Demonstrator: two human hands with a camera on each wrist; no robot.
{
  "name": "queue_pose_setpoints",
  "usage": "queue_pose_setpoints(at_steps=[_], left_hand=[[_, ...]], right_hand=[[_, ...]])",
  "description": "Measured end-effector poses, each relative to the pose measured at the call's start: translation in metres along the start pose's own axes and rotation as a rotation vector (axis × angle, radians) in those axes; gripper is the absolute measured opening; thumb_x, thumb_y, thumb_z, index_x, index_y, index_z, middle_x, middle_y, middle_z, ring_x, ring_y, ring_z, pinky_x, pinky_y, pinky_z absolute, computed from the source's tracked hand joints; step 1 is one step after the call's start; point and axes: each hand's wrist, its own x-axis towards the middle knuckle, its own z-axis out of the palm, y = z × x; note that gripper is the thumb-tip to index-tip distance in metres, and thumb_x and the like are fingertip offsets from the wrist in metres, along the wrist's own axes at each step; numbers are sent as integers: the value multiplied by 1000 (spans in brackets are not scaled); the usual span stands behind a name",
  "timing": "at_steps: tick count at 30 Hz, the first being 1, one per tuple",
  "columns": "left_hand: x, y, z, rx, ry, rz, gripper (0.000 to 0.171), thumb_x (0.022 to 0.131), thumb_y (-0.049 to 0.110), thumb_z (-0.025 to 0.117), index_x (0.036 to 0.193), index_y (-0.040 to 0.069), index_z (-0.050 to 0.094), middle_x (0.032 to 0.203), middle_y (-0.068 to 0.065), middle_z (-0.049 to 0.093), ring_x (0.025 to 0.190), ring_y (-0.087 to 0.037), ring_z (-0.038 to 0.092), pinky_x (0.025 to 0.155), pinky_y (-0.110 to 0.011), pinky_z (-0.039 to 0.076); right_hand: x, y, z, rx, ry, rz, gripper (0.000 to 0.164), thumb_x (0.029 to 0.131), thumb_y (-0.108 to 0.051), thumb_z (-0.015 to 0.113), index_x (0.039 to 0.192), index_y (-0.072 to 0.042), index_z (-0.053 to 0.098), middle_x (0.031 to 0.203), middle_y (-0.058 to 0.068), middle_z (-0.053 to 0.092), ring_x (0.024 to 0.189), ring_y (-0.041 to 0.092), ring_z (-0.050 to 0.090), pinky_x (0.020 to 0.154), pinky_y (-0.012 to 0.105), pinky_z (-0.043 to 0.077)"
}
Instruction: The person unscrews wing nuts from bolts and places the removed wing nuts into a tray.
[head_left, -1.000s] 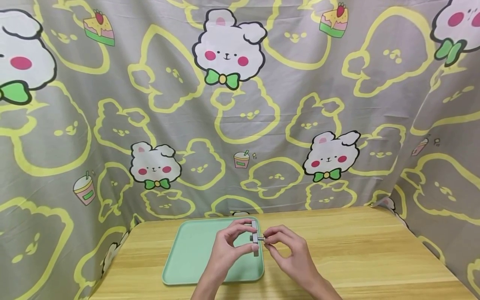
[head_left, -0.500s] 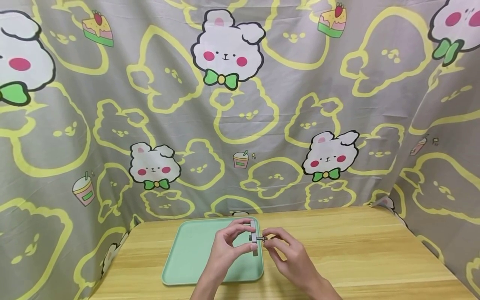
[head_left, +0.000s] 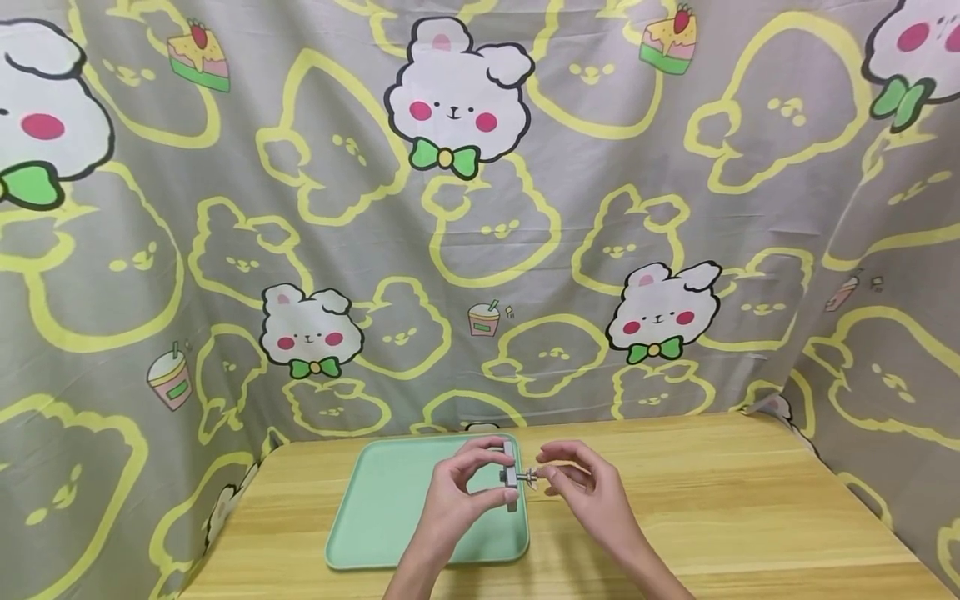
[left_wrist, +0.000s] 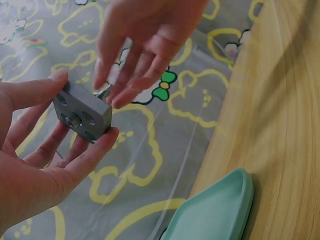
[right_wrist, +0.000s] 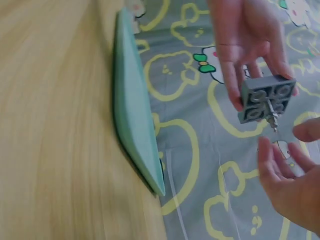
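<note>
A grey square block [head_left: 510, 477] with several round recesses stands on edge in my left hand [head_left: 456, 497], whose thumb and fingers grip it by opposite edges. Through its middle runs a metal bolt [right_wrist: 271, 114], its head on the left side and its shank sticking out to the right. A small silver piece [head_left: 532, 479] sits near the shank's tip; its exact shape is blurred. My right hand [head_left: 592, 493] hovers beside that tip, fingers loosely bent and spread. In the right wrist view, its fingertips [right_wrist: 265, 150] are apart from the bolt.
Below the left hand, a pale green tray [head_left: 397, 508] with a raised rim lies on the wooden table [head_left: 720, 508]. A grey curtain [head_left: 450, 367] printed with cartoon animals hangs behind the table and at both sides.
My right hand has let go of the bolt's end, its fingers spreading and shifting slightly right. The left hand holds the block in the same place.
</note>
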Motion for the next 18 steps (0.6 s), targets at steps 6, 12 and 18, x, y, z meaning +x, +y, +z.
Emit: queue_pose_setpoints(at_steps=[6,12,18], left_hand=[[0,0,3,-36,-24,-12,32,78,-7,84,108,-5,73,140,-23,54,134,-45,49,85,-41,62],[-1,-1,5,-30,-41,-7,31,78,-7,84,108,-4,74,140,-23,54,132,-38,52,87,-42,62],[-1,-2,5,-20,-47,-9,32,79,-7,84,109,-5,73,140,-20,55,131,-36,53,87,-42,62]], right_hand=[[1,-3,-3,123,-107,241,37,99,-13,70,126,11,60,114,24,67,94,28,74,79,39,64],[0,-4,-5,161,-121,304,38,97,-15,73,123,11,62,106,22,71,91,28,75,79,38,64],[0,-3,-5,150,-121,318,37,96,-15,75,120,10,63,106,23,71,90,27,75,78,37,64]])
